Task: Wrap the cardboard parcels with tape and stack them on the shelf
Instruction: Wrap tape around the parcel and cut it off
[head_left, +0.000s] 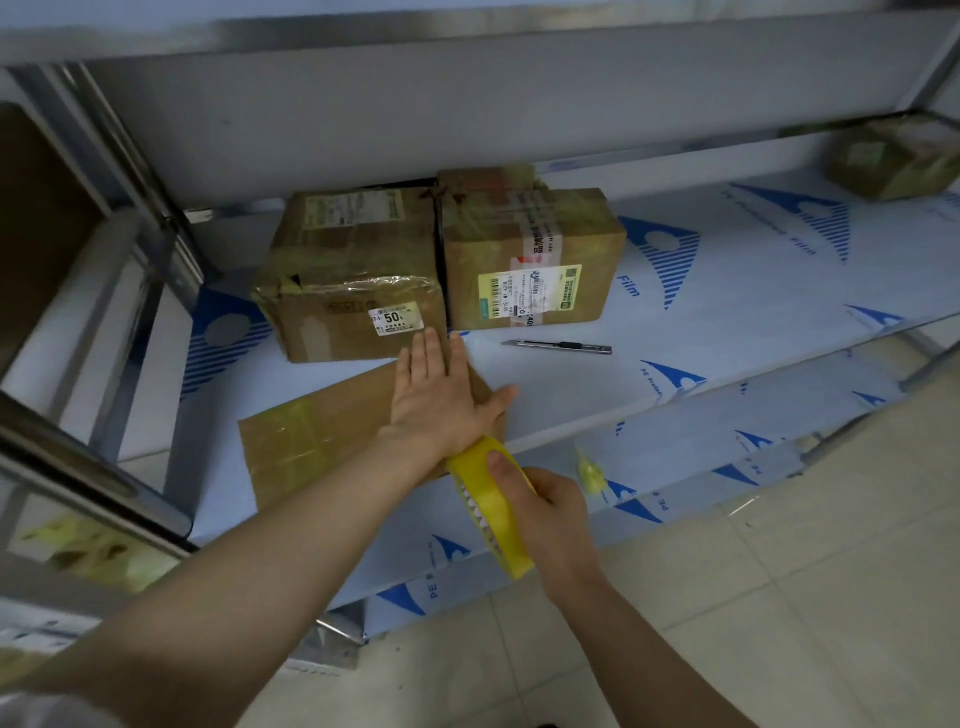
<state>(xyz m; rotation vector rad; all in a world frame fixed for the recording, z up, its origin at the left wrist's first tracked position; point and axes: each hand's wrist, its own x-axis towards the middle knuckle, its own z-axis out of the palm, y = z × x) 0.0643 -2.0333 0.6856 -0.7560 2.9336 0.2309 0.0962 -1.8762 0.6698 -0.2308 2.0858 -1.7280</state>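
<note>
Cardboard parcel (322, 436) in hand lies flat on the film-covered shelf (727, 312), close to its front edge and just in front of two taped parcels (353, 270) standing side by side; a yellowish band of tape shows across its left part. The left hand (441, 395) rests on the parcel's right end, its fingers (431, 353) straight and close together and the thumb spread toward the right edge, pressing the box down. The right hand (550, 514) grips the yellow tape roll (488, 499) at the near right corner, thumb curled over the rim and the other fingers wrapped behind it. The roll sits right against the left wrist. Whether a strip is already drawn out and stuck down cannot be told. To do this pass well, the person probably needs firm palm weight, since the glossy film looks slippery, and a low, even pull so the tape lies flat without creasing or folding onto itself. The left wrist seems to sit in the roll's path, so it should shift before the tape crosses. A utility knife (558, 346) lies apart to the right, within reach for the cut.
</note>
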